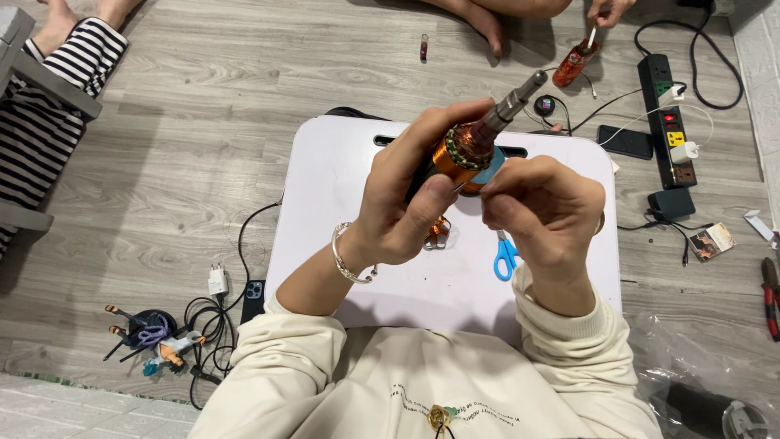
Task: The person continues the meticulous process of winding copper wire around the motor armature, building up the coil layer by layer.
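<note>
My left hand [410, 191] grips a motor rotor [471, 142] with copper windings and a steel shaft that points up to the right. It holds the rotor above a white lap table [341, 187]. My right hand [548, 215] is closed at the rotor's near end, fingertips pinched against the windings; whatever it pinches is too small to make out. Blue-handled scissors [505, 256] lie on the table under my right hand. A small tangle of copper wire [439, 232] lies beneath the rotor. A silver bracelet [349, 260] circles my left wrist.
Another person's hand [605, 12] at the far right works on a second copper rotor [575, 63]. A black power strip [668, 118], a phone [626, 141], chargers and cables [219, 313] lie on the wooden floor. Red pliers [769, 297] sit at the right edge. Striped-trousered legs [49, 89] are at left.
</note>
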